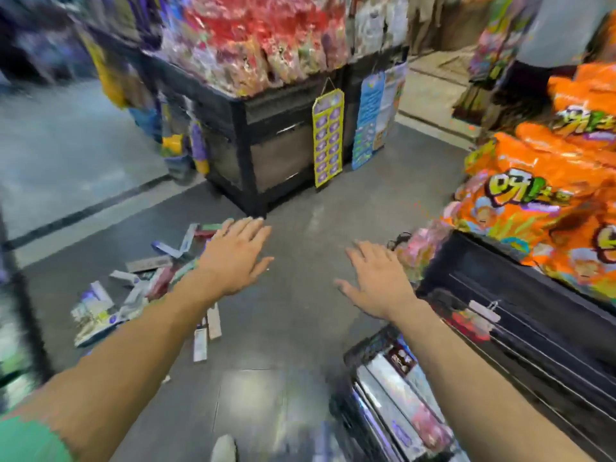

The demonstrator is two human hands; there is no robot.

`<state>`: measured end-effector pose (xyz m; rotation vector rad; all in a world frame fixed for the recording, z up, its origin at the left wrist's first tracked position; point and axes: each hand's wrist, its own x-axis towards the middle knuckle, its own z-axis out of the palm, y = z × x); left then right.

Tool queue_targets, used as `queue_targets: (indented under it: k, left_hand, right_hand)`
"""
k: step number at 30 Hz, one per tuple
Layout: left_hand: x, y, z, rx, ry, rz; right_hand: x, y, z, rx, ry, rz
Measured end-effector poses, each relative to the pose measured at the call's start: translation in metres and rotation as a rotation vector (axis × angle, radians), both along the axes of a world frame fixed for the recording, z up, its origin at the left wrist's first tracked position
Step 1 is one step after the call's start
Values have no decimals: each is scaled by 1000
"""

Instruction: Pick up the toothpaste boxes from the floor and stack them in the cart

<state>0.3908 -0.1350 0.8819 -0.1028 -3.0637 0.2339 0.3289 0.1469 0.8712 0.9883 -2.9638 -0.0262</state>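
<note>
Grey polished floor tiles (300, 295), crossed by a dark inlaid strip at the left, fill the middle of a shop aisle; the whole view is smeared by motion blur. At the far side stands a black display stand (266, 135) heaped with red and pink snack packets (253, 38), and a yellow hanging card (328, 141) of small purple items dangles down its front beside a blue one. Along the right runs a black wire-fronted shelf (520, 315) piled with orange snack bags (546, 201).

Toothpaste boxes (133, 288) lie scattered on the floor at the left, tipped at all angles and partly overlapping, with a few slim ones lying apart nearer the middle. At the lower right, the cart (376, 395) shows as a dark basket edge with long boxes already lying flat inside it; its details are too blurred to read.

Both bare forearms reach forward, palms down. The left hand (233, 258) hangs over the near edge of the scattered boxes, fingers straight and slightly spread, holding nothing. The right hand (376, 278) is likewise flat and spread over bare floor, just ahead of the cart. A green sleeve (30, 441) shows at the lower left corner.
</note>
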Motion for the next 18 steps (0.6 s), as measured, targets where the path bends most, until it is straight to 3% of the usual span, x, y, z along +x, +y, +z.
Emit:
queue_targets:
  k: [10, 18]
  left_hand:
    - [14, -275, 13, -49, -28, 204]
    - [33, -377, -23, 20, -101, 368]
  right_hand:
    - [-26, -255, 14, 20, -51, 82]
    - [-54, -395, 2, 46, -84, 231]
